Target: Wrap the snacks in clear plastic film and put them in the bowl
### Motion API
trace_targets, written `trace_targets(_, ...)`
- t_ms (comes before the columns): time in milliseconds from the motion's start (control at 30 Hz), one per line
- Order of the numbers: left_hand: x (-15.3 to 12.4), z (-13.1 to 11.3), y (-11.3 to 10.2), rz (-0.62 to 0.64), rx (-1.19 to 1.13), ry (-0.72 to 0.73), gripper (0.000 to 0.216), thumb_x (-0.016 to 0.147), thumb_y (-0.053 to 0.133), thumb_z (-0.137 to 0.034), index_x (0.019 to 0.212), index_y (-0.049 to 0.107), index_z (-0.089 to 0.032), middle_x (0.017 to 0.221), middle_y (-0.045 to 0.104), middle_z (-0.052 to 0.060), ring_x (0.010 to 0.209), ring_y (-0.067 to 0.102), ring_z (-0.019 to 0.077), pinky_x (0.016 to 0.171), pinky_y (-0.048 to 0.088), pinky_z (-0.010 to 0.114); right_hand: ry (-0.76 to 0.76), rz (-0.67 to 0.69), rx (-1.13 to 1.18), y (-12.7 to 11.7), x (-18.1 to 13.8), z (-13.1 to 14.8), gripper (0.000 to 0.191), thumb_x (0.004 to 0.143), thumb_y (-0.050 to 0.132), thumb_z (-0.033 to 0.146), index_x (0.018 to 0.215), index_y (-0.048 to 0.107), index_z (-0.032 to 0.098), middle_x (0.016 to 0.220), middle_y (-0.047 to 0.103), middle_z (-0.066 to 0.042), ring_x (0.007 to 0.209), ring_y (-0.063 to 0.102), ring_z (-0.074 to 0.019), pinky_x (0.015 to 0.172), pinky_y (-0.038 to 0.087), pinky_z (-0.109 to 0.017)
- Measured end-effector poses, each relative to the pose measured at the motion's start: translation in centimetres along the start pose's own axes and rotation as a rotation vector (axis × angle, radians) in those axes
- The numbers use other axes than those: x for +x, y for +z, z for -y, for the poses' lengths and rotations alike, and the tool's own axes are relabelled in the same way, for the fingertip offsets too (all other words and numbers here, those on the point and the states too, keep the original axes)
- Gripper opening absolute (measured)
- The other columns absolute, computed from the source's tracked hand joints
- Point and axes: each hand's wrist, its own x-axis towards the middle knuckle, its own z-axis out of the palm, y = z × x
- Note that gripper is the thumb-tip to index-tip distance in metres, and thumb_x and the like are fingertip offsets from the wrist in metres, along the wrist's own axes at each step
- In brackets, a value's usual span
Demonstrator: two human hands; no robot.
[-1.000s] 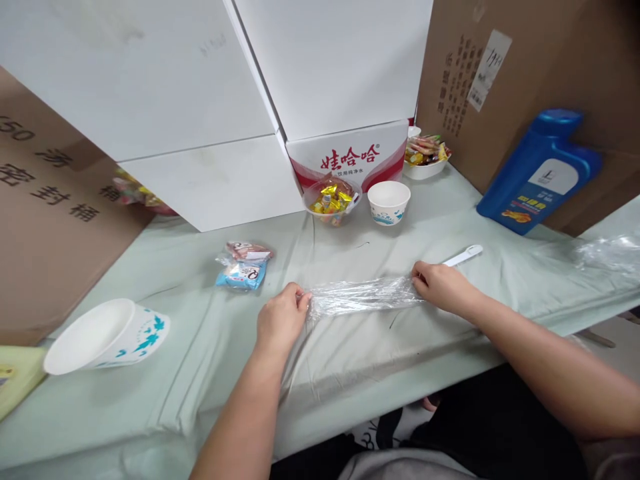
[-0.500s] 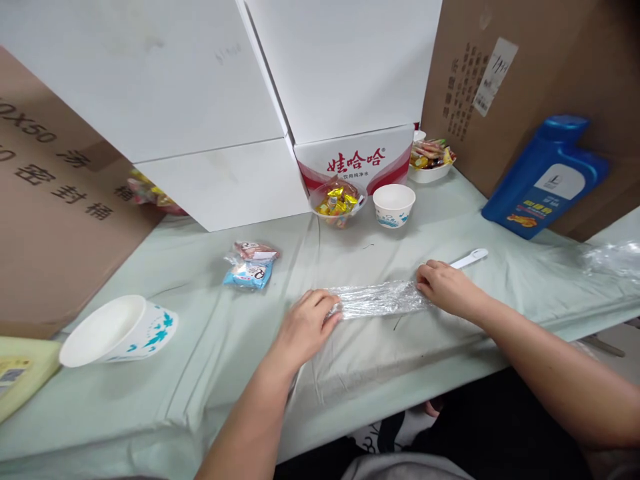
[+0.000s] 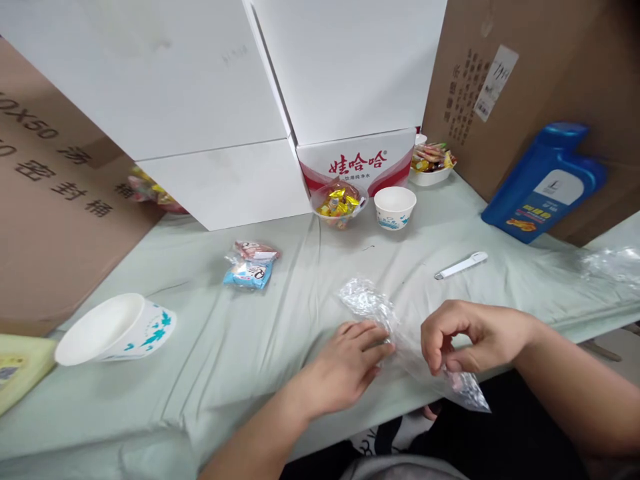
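Right hand (image 3: 465,337) pinching film (image 3: 369,301), white tool (image 3: 461,265) beyond

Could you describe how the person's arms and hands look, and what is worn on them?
The left hand and right hand are ungloved, with no ring, watch or bracelet visible. The left forearm and right forearm are bare; no sleeve shows.

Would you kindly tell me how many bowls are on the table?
4: a large bowl at left, a sweets bowl at the back, an empty bowl beside it, a snack bowl behind. More may hide behind the box.
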Motion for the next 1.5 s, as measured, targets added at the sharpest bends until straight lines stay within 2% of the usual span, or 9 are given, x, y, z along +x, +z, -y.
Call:
trace_targets(167, 0.4, 0.6, 0.1, 0.098, -0.070, 0.117, 0.042, 0.093, 0.051, -0.023, 0.135, 0.050, -0.030, 0.139, 0.057, 0.001, 0.137, 0.041, 0.0239, 0.112, 0.030, 0.046, 0.002, -0.249, 0.419, -0.2, 2.4, -1.7, 0.049, 0.084, 0.067, 0.053, 0.113, 0.060, 0.014, 0.111, 0.065, -0.012, 0.091, 0.068, -0.0170, 0.074, 0.056, -0.028)
trace_targets(267, 0.5, 1.0, 0.0, 0.094, -0.098, 0.119, 0.047, 0.092, 0.052, -0.021, 0.138, 0.047, -0.027, 0.139, 0.057, 0.004, 0.136, 0.042, 0.0247, 0.111, 0.030, 0.046, 0.118, -0.513, 0.531, -0.7, 4.0, -3.4, 0.045, 0.086, 0.066, 0.052, 0.114, 0.059, 0.017, 0.116, 0.063, -0.011, 0.107, 0.065, -0.0212, 0.092, 0.053, -0.036)
trace_targets(400, 0.5, 1.4, 0.2, 0.101, -0.096, 0.102, 0.057, 0.089, 0.056, -0.021, 0.144, 0.040, -0.024, 0.147, 0.050, 0.007, 0.141, 0.037, 0.0259, 0.112, 0.030, 0.047, 0.226, -0.669, 0.585, -1.0, 5.3, -5.3, 0.041, 0.085, 0.067, 0.048, 0.111, 0.059, 0.018, 0.115, 0.063, -0.012, 0.109, 0.065, -0.0234, 0.103, 0.047, -0.044)
trace_targets(633, 0.5, 1.9, 0.6, 0.082, -0.093, 0.107, 0.064, 0.088, 0.058, -0.022, 0.147, 0.034, -0.026, 0.150, 0.045, 0.007, 0.143, 0.034, 0.0260, 0.113, 0.032, 0.049, -0.007, -0.896, 0.015, -1.9, 5.0, -6.1, 0.045, 0.087, 0.062, 0.050, 0.125, 0.054, 0.026, 0.137, 0.054, -0.010, 0.129, 0.050, -0.0244, 0.106, 0.043, -0.046)
trace_targets(767, 0.5, 2.0, 0.5, 0.087, -0.119, 0.113, 0.065, 0.088, 0.059, -0.023, 0.148, 0.033, -0.027, 0.150, 0.046, 0.007, 0.143, 0.035, 0.0257, 0.113, 0.032, 0.049, -0.074, -0.718, -0.573, -1.6, 4.6, -6.0, 0.027, 0.094, 0.052, 0.038, 0.110, 0.066, 0.021, 0.112, 0.067, -0.010, 0.109, 0.060, -0.0235, 0.095, 0.049, -0.043)
trace_targets(967, 0.5, 2.2, 0.4, 0.072, -0.139, 0.093, 0.066, 0.085, 0.063, -0.023, 0.145, 0.036, -0.026, 0.148, 0.047, 0.008, 0.140, 0.038, 0.0273, 0.114, 0.033, 0.051, 0.084, -0.509, -1.226, 0.0, 5.6, -7.2, 0.036, 0.094, 0.053, 0.026, 0.128, 0.062, 0.019, 0.131, 0.061, -0.013, 0.122, 0.050, -0.0310, 0.100, 0.043, -0.051)
trace_targets(1200, 0.7, 2.6, 0.9, -0.402, -0.058, 0.042, 0.039, 0.084, 0.067, -0.023, 0.121, 0.054, -0.022, 0.130, 0.058, 0.011, 0.125, 0.052, 0.0259, 0.103, 0.046, 0.044, 0.110, -0.528, -1.297, 0.7, 5.9, -8.0, 0.038, 0.096, 0.050, 0.031, 0.130, 0.059, 0.017, 0.134, 0.058, -0.014, 0.124, 0.048, -0.0313, 0.099, 0.042, -0.049)
trace_targets(1400, 1.2, 3.3, 1.6, -0.308, 0.063, 0.067, 0.016, 0.088, 0.063, -0.023, 0.103, 0.062, -0.020, 0.106, 0.068, 0.006, 0.118, 0.058, 0.0262, 0.100, 0.047, 0.046, -0.021, -0.629, -1.121, 0.2, 5.3, -6.4, 0.033, 0.099, 0.042, 0.030, 0.123, 0.061, 0.017, 0.122, 0.063, -0.014, 0.117, 0.052, -0.0271, 0.097, 0.043, -0.047)
trace_targets(1500, 1.2, 3.5, 1.4, -0.348, 0.048, 0.044, 0.012, 0.093, 0.052, -0.016, 0.094, 0.063, -0.020, 0.096, 0.071, 0.005, 0.113, 0.062, 0.0231, 0.094, 0.050, 0.042, -0.138, -0.553, -1.037, 0.0, 4.6, -4.8, 0.040, 0.091, 0.056, 0.048, 0.116, 0.063, 0.017, 0.114, 0.064, -0.014, 0.107, 0.054, -0.0267, 0.094, 0.044, -0.045)
